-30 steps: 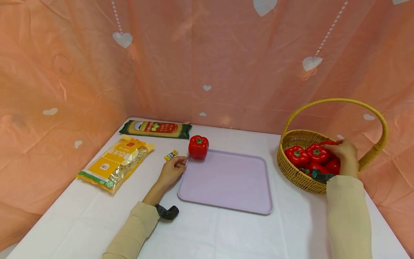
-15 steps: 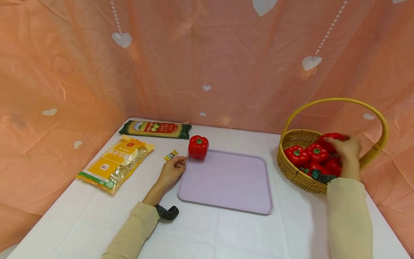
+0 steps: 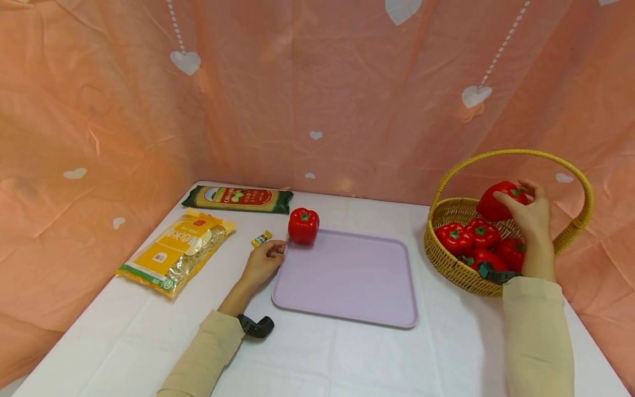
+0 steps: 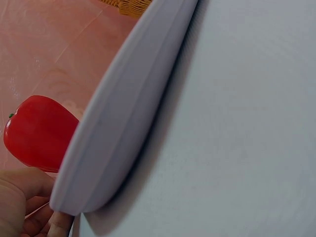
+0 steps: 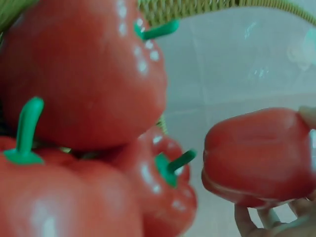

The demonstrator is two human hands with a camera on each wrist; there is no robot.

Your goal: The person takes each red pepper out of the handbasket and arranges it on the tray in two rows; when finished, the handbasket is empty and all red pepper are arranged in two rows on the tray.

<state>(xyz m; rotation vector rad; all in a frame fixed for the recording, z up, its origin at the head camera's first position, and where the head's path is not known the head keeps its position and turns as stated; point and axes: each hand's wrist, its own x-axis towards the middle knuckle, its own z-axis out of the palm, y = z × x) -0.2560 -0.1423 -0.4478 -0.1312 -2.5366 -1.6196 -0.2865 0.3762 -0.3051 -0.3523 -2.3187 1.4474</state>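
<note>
My right hand (image 3: 536, 212) holds a red bell pepper (image 3: 498, 202) above the wicker basket (image 3: 458, 278), fingers and thumb around it. In the right wrist view this bell pepper (image 5: 259, 155) hangs apart from the peppers in the basket. Several more red bell peppers (image 3: 455, 239) with green stems lie inside the basket. At the left side of a pale purple tray (image 3: 347, 278), my left hand (image 3: 263, 263) pinches the rim. The left wrist view has the thumb and fingers (image 4: 30, 190) on either side of the tray's edge. One red bell pepper (image 3: 303, 226) stands at the tray's far left corner.
A yellow bag of grain (image 3: 178, 251) lies on the left of the white table (image 3: 372, 358). Behind it is a long green-and-gold packet (image 3: 238, 198). A small yellow packet (image 3: 261, 238) lies near the left hand. The basket's tall handle (image 3: 516, 152) arches over its opening.
My right hand has lifted a bell pepper up from among the others in the basket. The left hand and the tray have stayed where they were.
</note>
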